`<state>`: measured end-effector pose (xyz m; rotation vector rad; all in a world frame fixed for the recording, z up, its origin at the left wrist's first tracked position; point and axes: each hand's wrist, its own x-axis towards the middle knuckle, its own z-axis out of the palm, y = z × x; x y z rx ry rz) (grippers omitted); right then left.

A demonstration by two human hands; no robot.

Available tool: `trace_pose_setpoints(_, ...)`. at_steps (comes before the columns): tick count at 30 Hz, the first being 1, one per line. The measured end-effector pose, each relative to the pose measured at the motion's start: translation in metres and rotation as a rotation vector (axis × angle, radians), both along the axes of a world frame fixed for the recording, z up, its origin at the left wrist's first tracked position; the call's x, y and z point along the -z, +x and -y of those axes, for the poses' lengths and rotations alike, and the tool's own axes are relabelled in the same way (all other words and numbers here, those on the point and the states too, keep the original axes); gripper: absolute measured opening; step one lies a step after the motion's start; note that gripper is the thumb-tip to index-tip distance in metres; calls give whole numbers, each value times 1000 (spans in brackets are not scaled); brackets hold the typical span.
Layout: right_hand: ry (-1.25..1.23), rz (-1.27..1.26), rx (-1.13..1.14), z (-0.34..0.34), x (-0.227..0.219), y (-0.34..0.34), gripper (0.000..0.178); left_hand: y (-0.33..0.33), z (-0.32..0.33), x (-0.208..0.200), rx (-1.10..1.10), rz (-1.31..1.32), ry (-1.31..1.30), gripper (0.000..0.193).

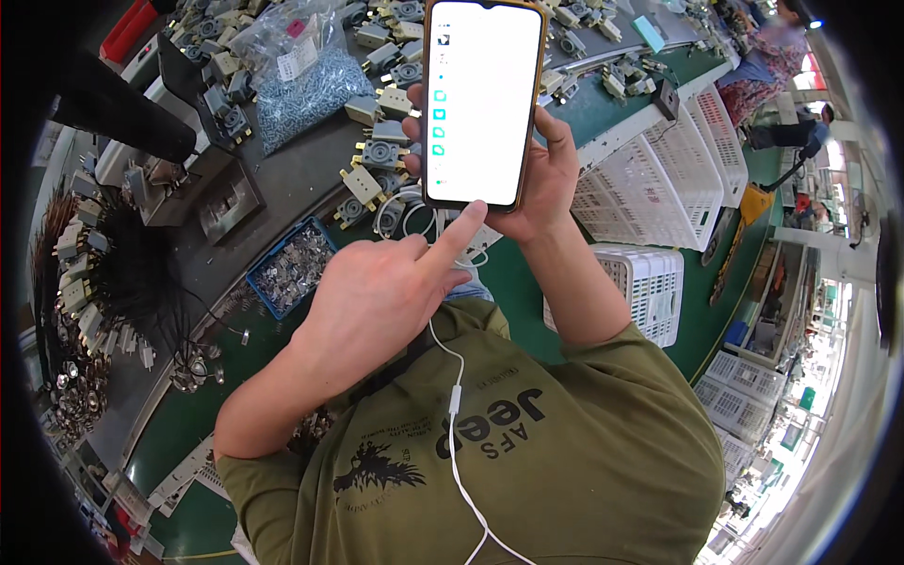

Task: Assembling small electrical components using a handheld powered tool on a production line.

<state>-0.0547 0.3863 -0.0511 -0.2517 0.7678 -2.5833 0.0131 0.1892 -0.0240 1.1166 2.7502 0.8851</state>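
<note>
Smartphone (482, 99) use is the work in hand: the phone is held upright over the desk (301, 174), its bright white screen showing a short column of small icons down the left edge. The right hand (546, 174) is wrapped round the phone's lower right side, thumb up along the frame and fingers behind, so it is grasping the phone. The left hand (381, 297) holds nothing; its fingers are curled in and only the index finger is out, its tip touching the bottom edge of the screen, near the middle.

To do this well, I judge the right hand should keep the phone steady and tilted toward the face while the left index taps lightly with the pad, since the tip sits right at the screen's lower border where a touch could land off the glass. A white earphone cable (457, 414) hangs below the phone down the olive shirt (565, 452); the tapping wrist should stay clear of it.

Beyond the phone the desk is crowded: grey and cream moulded parts (377, 155) just left of the phone, a clear bag of small pieces (306, 89) farther left, a blue tray of metal bits (292, 268) below-left. White plastic crates (659, 184) stand right of the phone. Free room lies mainly in the air above the lap.
</note>
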Motion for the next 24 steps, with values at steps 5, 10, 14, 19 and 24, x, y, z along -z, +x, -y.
trace_pose_setpoints(5, -29, 29, 3, 3, 0, 2, 80, 1, 1, 4, -12, -8, -26, 64)
trace_pose_setpoints(10, -46, 36, -14, 1, 0, 4, 81, 5, 2, -2, 3, -11, -17, 63)
trace_pose_setpoints(14, -72, 48, -19, 0, -5, 9, 82, 10, 9, -11, -3, 9, 110, 51)
trace_pose_setpoints(19, -64, 74, -54, 1, -24, 23, 84, 27, 32, -17, -132, 0, 324, 43)
trace_pose_setpoints(24, 24, 18, -284, 33, -49, 40, 91, 57, 62, 6, -414, 3, 684, 47)
